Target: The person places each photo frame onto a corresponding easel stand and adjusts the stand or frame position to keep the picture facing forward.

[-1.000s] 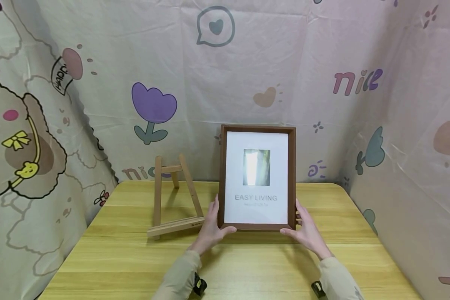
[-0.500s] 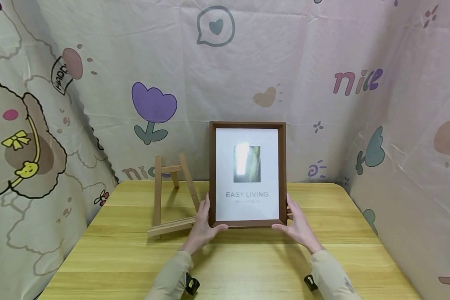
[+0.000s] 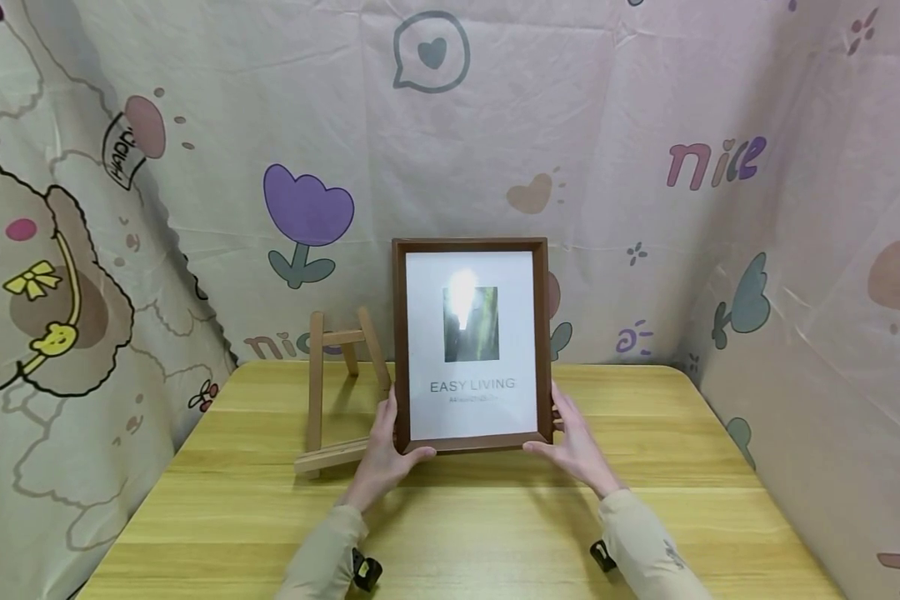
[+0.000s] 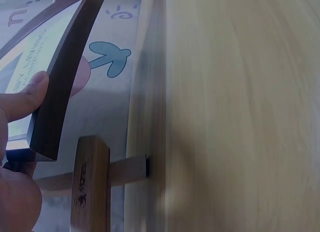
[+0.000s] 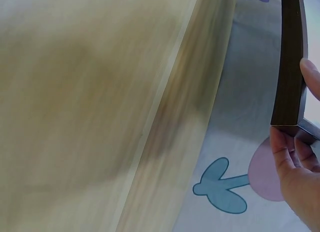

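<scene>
A brown picture frame with a white "EASY LIVING" insert is held upright between both hands, facing the head camera. My left hand grips its lower left corner, thumb over the front and fingers behind the side. At the lower right corner my right hand grips it the same way. In the left wrist view the frame's dark edge is off the tabletop. A small wooden easel stands just left of the frame; its right leg and ledge are partly hidden behind the left hand and frame.
The wooden table reaches back to a printed cloth backdrop, which also hangs along both sides. Black wrist straps show at the sleeves.
Both hands have carried the picture frame leftward and slightly up, closer to the easel, so it now overlaps part of it. The easel has stayed in place.
</scene>
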`<state>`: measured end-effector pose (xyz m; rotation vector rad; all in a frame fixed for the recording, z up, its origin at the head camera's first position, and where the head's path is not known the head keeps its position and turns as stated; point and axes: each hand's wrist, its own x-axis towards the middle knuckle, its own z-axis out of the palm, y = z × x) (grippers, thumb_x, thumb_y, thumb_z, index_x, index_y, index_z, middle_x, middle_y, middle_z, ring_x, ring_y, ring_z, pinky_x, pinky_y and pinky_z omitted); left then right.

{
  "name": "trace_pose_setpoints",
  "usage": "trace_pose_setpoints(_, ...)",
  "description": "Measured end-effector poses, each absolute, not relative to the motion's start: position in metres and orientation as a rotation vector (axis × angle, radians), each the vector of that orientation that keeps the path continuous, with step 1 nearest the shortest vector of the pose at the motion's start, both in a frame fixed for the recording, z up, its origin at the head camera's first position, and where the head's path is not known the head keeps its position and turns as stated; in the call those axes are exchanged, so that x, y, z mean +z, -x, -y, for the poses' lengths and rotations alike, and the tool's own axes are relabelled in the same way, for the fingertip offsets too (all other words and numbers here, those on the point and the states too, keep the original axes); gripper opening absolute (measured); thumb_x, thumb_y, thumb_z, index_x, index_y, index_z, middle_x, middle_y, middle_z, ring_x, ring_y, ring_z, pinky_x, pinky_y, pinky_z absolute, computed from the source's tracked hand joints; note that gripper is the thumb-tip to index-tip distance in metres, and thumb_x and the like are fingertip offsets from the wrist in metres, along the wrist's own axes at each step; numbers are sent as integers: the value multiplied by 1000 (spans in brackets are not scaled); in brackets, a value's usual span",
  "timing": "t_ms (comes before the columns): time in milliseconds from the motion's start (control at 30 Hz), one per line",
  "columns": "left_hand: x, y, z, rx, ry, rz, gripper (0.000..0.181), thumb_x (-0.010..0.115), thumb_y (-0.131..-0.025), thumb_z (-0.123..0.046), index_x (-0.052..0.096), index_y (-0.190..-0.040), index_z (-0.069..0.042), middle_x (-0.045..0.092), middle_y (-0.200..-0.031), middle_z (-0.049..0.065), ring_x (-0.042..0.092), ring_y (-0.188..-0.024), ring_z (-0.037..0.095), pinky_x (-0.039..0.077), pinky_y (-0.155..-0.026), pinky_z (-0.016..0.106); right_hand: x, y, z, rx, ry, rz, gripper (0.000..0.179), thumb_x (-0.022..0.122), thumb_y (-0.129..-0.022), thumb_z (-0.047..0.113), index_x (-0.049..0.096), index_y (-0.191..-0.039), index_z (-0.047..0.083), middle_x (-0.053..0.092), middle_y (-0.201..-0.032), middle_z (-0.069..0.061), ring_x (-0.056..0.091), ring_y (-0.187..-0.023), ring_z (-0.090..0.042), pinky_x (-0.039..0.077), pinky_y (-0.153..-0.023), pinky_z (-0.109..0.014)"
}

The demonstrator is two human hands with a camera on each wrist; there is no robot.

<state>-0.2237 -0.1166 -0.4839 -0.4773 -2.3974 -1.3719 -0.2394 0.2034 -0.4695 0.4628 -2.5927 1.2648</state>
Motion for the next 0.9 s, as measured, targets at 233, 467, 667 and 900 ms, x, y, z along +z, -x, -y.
trace_pose_setpoints(233, -484, 222, 127, -1335, 471, 2384, 118, 90, -73, -14, 11, -160, 4, 41, -148, 25, 41, -140, 44, 36, -116, 60, -469, 242, -192, 1302, -457, 2606, 117, 90, -72, 14, 16, -162, 10, 40, -151, -28, 57, -123, -42, 53, -102, -55)
trace_pose_setpoints(467, -482, 220, 137, -1307, 435, 2414, 116, 89, -74, -16, 11, -158, 8, 36, -152, 29, 35, -144, 48, 34, -117, 62, -467, 245, -182, 1273, -465, 2610, 117, 91, -71, 15, 17, -162, 7, 41, -150, -30, 59, -119, -43, 54, -100, -56)
trace_pose_setpoints(667, -482, 219, 148, -1303, 405, 2430, 116, 87, -76, -18, 9, -158, 8, 33, -154, 30, 33, -144, 50, 33, -116, 66, -467, 248, -173, 1280, -471, 2625, 118, 91, -71, 16, 16, -162, 11, 35, -157, -29, 48, -133, -50, 44, -109, -63)
trace_pose_setpoints(900, -483, 218, 160, -1288, 401, 2413, 118, 88, -76, -17, 8, -160, 3, 33, -154, 29, 33, -143, 51, 33, -114, 69, -467, 252, -160, 1317, -494, 2607, 116, 90, -71, 12, 19, -162, 14, 47, -145, -23, 59, -119, -39, 54, -102, -54)
